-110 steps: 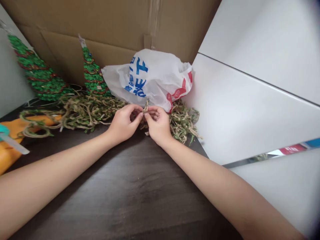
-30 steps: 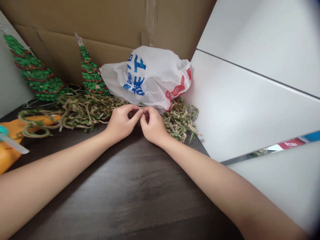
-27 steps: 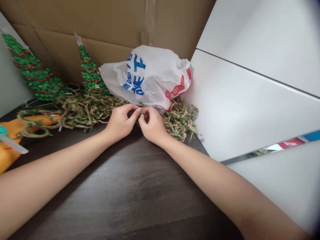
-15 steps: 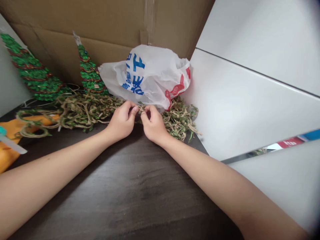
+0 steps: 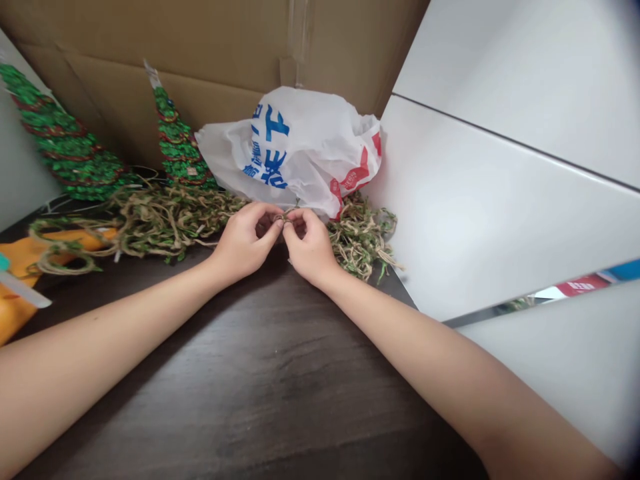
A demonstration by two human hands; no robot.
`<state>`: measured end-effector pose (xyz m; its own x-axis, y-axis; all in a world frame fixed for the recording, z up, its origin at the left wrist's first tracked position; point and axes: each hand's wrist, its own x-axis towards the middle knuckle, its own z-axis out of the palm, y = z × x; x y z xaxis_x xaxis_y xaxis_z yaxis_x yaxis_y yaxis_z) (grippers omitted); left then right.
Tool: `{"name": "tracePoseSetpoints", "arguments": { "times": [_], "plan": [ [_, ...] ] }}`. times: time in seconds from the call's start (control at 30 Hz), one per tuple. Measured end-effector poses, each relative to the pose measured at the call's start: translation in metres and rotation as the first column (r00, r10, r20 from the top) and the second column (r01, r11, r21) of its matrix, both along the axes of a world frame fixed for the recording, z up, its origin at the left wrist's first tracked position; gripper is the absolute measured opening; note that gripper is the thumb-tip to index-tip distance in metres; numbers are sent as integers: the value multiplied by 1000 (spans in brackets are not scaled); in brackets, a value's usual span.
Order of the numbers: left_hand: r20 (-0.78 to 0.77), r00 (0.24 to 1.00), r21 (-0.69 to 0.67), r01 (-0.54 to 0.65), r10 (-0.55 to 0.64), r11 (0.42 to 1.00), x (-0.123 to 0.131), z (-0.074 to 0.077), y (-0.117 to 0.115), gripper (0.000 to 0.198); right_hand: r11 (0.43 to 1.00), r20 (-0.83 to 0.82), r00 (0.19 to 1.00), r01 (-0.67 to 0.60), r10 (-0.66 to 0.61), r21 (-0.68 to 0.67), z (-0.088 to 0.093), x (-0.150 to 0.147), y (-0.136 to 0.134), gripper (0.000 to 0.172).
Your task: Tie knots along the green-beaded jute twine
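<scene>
Long heaps of brown twine with green leaves (image 5: 170,220) lie along the back of the dark table (image 5: 270,373). My left hand (image 5: 250,240) pinches a bit of this twine between thumb and forefinger. Close beside it, almost fingertip to fingertip, my right hand (image 5: 309,243) pinches the same bit. The exact shape of the twine between the fingers is mostly covered. Just behind my hands a white plastic bag (image 5: 310,147) with blue and red print rests against the heap. More leafy twine (image 5: 363,237) spreads to the right of my right hand.
Two green tinsel trees with red garlands stand at the back left, one (image 5: 183,143) nearer the bag, one (image 5: 70,143) farther left. Behind them rises a cardboard sheet (image 5: 200,40). An orange object (image 5: 15,313) lies at the left edge. White panels (image 5: 490,173) bound the right side.
My left hand has shifted slightly right, bringing its fingertips closer to my right hand's. The twine between them shows less than before.
</scene>
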<state>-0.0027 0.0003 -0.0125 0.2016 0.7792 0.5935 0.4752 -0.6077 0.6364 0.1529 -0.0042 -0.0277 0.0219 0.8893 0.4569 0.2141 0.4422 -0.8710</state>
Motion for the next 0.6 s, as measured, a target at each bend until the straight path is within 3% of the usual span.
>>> {"name": "tracePoseSetpoints", "arguments": {
  "times": [0.27,0.4,0.47,0.6],
  "plan": [
    [-95,983,-26,-159,156,987,-1,6,-5,11,997,55,998,2,-7,80,-8,2,0,13],
    [-240,950,-3,-208,201,978,-2,8,-3,9,956,35,997,59,-72,288,-3,-2,-8,11],
    [-272,942,33,-197,199,980,-2,7,-2,8,919,42,999,-9,-8,394,19,0,-18,6],
    [-214,966,157,-112,144,981,-2,3,-7,6,901,-208,961,-77,180,427,93,26,-45,15]
  ]
}}
